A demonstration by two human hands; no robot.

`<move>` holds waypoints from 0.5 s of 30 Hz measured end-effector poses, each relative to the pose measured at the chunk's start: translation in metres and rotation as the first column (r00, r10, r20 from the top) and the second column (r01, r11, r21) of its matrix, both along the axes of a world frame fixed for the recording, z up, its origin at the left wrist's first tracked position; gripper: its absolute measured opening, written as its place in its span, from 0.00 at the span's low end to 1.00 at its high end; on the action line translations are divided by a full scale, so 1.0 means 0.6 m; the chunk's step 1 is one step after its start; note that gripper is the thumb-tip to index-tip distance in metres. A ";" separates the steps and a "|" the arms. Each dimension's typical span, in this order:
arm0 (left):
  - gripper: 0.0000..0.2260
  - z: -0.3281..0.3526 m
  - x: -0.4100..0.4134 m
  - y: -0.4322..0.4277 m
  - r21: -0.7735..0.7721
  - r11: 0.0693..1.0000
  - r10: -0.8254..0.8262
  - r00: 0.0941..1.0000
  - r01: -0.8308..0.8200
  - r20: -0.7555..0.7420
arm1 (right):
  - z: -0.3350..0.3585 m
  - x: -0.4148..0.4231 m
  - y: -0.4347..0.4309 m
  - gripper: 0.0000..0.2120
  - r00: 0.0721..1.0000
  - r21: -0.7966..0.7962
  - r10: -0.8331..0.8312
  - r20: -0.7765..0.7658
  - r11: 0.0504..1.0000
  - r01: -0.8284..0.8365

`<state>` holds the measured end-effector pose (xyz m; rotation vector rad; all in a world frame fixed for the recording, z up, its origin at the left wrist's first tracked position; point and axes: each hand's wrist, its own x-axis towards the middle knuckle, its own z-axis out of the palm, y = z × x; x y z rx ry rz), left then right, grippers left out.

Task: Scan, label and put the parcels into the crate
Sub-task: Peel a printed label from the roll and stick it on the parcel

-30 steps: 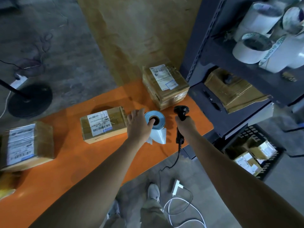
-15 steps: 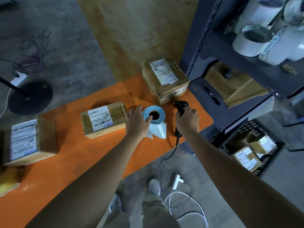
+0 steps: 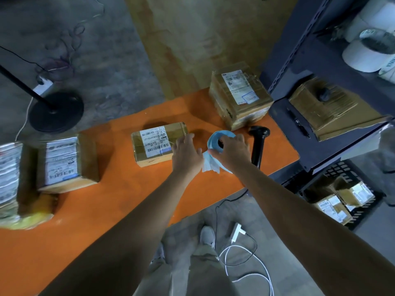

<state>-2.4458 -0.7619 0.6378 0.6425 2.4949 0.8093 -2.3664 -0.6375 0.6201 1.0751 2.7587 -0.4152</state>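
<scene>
Orange table (image 3: 119,201), blue label roll (image 3: 215,138), black scanner (image 3: 257,146)

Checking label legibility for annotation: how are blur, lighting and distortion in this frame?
Head view: left-edge parcels smear with motion blur, print unreadable; the middle parcel is sharper, barcode bars visible; the label roll under the right hand is clear; wide-angle distortion slants the shelf upright; light is dim, no glare on the orange table.

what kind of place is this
Most likely a parcel packing or dispatch station: labelled cardboard parcels sit on the orange table, a handheld barcode scanner lies beside a label roll, and a black crate on the floor holds more parcels.
</scene>
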 end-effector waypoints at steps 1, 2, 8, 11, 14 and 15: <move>0.22 0.001 -0.001 -0.005 0.003 1.000 -0.002 1.000 0.002 -0.002 | 0.000 -0.004 0.000 0.25 0.999 0.032 0.026 0.038 0.999 -0.027; 0.22 0.001 -0.002 -0.009 0.004 1.000 -0.003 1.000 0.003 -0.001 | 0.001 -0.008 -0.001 0.24 0.996 0.059 0.040 0.073 0.997 -0.045; 0.22 0.014 -0.015 -0.014 0.033 0.999 -0.016 0.995 0.013 0.095 | 0.024 -0.005 0.005 0.06 0.997 -0.142 -0.073 -0.021 0.987 0.069; 0.20 0.030 -0.023 -0.003 0.074 0.996 0.031 0.958 -0.054 0.286 | 0.055 0.015 0.016 0.12 0.958 -0.402 -0.200 -0.207 0.910 0.103; 0.14 0.046 -0.031 0.016 0.104 0.978 0.107 0.867 -0.179 0.487 | 0.086 0.035 0.013 0.21 0.898 -0.589 -0.325 -0.297 0.803 0.096; 0.13 0.054 -0.033 0.024 0.099 0.964 0.150 0.810 -0.247 0.566 | 0.092 0.041 0.013 0.22 0.874 -0.645 -0.373 -0.311 0.758 0.095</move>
